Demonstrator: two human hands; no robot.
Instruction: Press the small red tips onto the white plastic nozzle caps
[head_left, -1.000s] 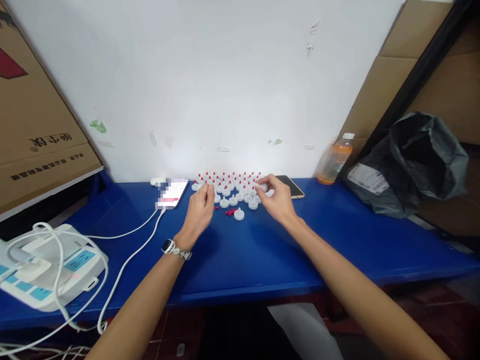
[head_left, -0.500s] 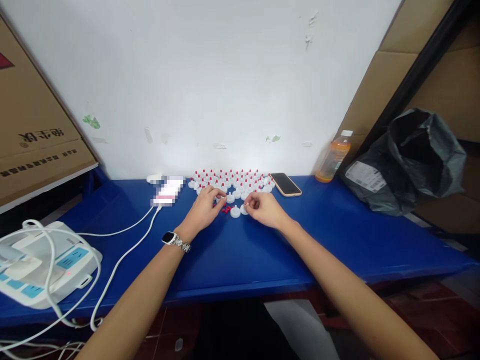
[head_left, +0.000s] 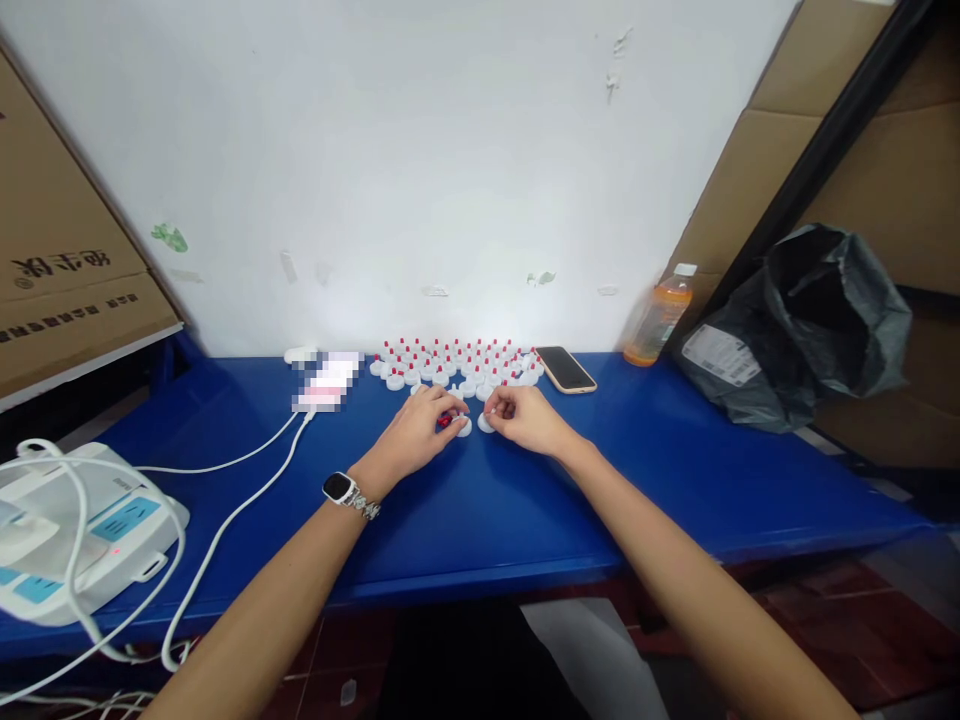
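Blue worktop (head_left: 487,500): many caps (head_left: 450,360) red-tipped; left hand (head_left: 416,435) pinches a tip (head_left: 445,420), right hand (head_left: 525,418) a bare cap (head_left: 486,424).

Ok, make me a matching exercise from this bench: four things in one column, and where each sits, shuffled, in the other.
Things:
1. orange drink bottle
2. dark phone
3. power strip
4. black bag

Places:
A. near left corner of the table
B. just right of the white caps
C. against the wall, left of the bag
D. far right end

Pairs: 1-C, 2-B, 3-A, 4-D
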